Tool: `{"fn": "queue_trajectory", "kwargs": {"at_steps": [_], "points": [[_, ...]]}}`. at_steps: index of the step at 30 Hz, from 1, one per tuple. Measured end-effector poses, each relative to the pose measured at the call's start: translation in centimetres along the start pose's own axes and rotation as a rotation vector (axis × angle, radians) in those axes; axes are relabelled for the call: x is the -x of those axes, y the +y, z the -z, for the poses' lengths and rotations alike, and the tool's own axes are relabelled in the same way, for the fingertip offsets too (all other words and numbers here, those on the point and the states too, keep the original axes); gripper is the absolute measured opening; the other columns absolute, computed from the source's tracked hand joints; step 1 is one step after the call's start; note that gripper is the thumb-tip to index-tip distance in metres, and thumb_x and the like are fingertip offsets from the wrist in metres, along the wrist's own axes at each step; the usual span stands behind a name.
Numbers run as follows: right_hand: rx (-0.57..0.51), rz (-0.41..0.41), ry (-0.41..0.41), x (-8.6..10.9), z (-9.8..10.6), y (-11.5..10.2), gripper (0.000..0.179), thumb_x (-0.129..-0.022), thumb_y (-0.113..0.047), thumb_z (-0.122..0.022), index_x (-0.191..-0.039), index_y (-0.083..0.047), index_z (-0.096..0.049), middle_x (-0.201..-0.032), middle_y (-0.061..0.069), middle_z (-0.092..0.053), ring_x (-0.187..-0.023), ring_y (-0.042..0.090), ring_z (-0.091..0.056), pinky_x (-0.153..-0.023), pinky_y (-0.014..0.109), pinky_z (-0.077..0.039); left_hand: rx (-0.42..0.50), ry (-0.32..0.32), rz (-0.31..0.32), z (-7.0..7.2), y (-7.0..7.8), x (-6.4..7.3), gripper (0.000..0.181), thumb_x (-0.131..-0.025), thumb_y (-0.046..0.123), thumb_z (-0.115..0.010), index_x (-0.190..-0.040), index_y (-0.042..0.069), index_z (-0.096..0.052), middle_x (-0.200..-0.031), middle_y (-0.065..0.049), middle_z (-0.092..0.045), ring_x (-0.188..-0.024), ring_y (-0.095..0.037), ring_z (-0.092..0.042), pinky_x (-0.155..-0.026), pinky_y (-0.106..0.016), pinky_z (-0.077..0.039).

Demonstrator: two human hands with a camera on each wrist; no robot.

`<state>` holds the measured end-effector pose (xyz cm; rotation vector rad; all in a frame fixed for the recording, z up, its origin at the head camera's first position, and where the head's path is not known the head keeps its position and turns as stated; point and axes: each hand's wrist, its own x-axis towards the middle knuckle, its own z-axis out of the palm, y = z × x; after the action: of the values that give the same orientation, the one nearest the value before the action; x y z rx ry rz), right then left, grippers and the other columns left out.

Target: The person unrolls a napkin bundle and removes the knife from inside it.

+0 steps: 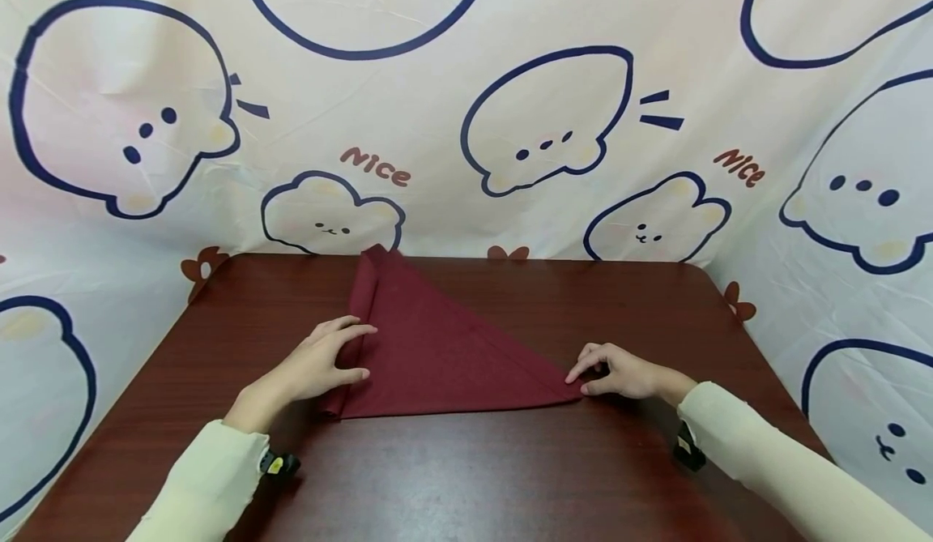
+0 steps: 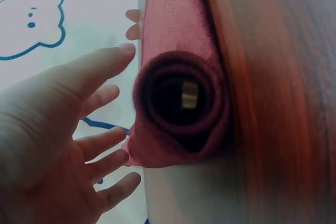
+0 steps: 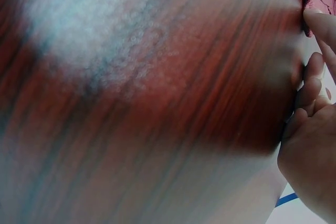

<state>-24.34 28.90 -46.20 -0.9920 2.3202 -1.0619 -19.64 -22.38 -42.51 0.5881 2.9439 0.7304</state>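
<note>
A dark red cloth (image 1: 437, 347) lies on the table as a triangle, its left side rolled into a tube. The left wrist view looks into the hollow end of the rolled edge (image 2: 181, 148), where a small pale patch shows. Beside that roll is my left hand (image 1: 321, 364), fingers spread and thumb apart, with the fingertips overlapping the cloth in the head view. My right hand (image 1: 619, 373) pinches the cloth's pointed right corner between thumb and forefinger. In the right wrist view only part of the right hand (image 3: 310, 145) shows, at the frame's edge.
The brown wooden table (image 1: 466, 477) extends around the cloth on every side. Behind and beside it hangs a pale curtain (image 1: 437, 104) with blue cartoon outlines, meeting the table's far edge near the cloth's top point.
</note>
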Motion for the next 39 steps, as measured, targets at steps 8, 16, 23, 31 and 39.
{"fn": "queue_trajectory", "kwargs": {"at_steps": [8, 16, 23, 31, 39], "points": [[-0.005, -0.024, -0.009, -0.02, -0.05, -0.13, 0.02, -0.09, -0.014, -0.074, -0.11, -0.012, -0.078, -0.102, 0.008, -0.063, -0.088, 0.011, -0.049, -0.078, 0.027, -0.04, -0.031, -0.028, 0.029, -0.23, -0.03, -0.14, 0.063, -0.085, 0.026, -0.082, -0.142, 0.013, -0.057, -0.151, -0.026, -0.044, -0.138, -0.05, -0.038, -0.104, -0.071, -0.038], [0.001, -0.005, 0.001, 0.22, -0.17, -0.41, 0.019, -0.09, -0.011, -0.074, -0.109, -0.009, -0.078, -0.101, 0.011, -0.063, -0.088, 0.015, -0.049, -0.077, 0.027, -0.04, -0.012, -0.064, 0.035, -0.25, -0.38, -0.01, 0.062, -0.088, 0.027, -0.078, -0.143, 0.009, -0.055, -0.152, -0.027, -0.043, -0.137, -0.05, -0.04, -0.105, -0.069, -0.039], [0.021, -0.006, 0.003, 0.02, -0.13, -0.25, 0.02, -0.09, -0.01, -0.074, -0.109, -0.011, -0.078, -0.102, 0.008, -0.064, -0.088, 0.014, -0.05, -0.078, 0.026, -0.041, -0.01, -0.067, 0.039, -0.16, -0.52, 0.11, 0.059, -0.09, 0.028, -0.076, -0.142, 0.008, -0.056, -0.151, -0.027, -0.043, -0.134, -0.049, -0.042, -0.105, -0.066, -0.042], [0.028, 0.021, 0.003, -0.12, 0.02, 0.07, 0.019, -0.09, -0.009, -0.073, -0.109, -0.011, -0.078, -0.1, 0.009, -0.065, -0.086, 0.012, -0.05, -0.076, 0.026, -0.042, -0.007, -0.072, 0.038, -0.15, -0.53, 0.31, 0.059, -0.089, 0.027, -0.076, -0.141, 0.008, -0.056, -0.152, -0.027, -0.042, -0.135, -0.049, -0.041, -0.105, -0.066, -0.042], [0.028, 0.005, 0.011, -0.13, -0.05, 0.1, 0.019, -0.089, -0.009, -0.074, -0.108, -0.01, -0.078, -0.1, 0.009, -0.064, -0.088, 0.011, -0.05, -0.077, 0.026, -0.042, -0.053, -0.103, 0.055, -0.08, -0.5, 0.54, 0.061, -0.085, 0.03, -0.081, -0.14, 0.014, -0.059, -0.156, -0.025, -0.037, -0.141, -0.052, -0.032, -0.105, -0.074, -0.034]]}}
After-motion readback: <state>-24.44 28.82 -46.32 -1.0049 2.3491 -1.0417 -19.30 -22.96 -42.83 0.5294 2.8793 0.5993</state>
